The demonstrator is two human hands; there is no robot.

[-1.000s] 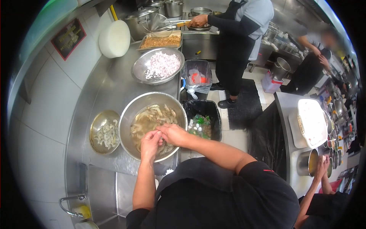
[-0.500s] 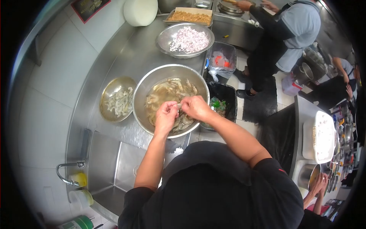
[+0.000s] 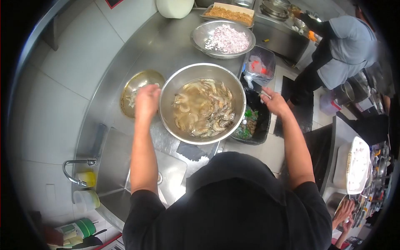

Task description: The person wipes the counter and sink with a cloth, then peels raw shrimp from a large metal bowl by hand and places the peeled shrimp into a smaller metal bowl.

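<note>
My left hand, smeared by motion, is over the small metal bowl at the left, which holds peeled shrimp. Its fingertips are hidden, so I cannot tell whether it holds anything. My right hand reaches over the black-lined bin, its fingers closed on a small greyish bit that looks like shrimp shell. Between the hands stands the large metal bowl, with unpeeled shrimp lying in cloudy water.
Behind stands a bowl of chopped pinkish-white pieces, with a tray of brown crumbly food beyond. A second lined bin is at the right. The sink lies near me. A co-worker works at the back right; another person's hands show at lower right.
My hands have parted from above the large bowl: the left went to the small shrimp bowl, the right to the bin. The view has shifted, and the co-worker at the back has moved.
</note>
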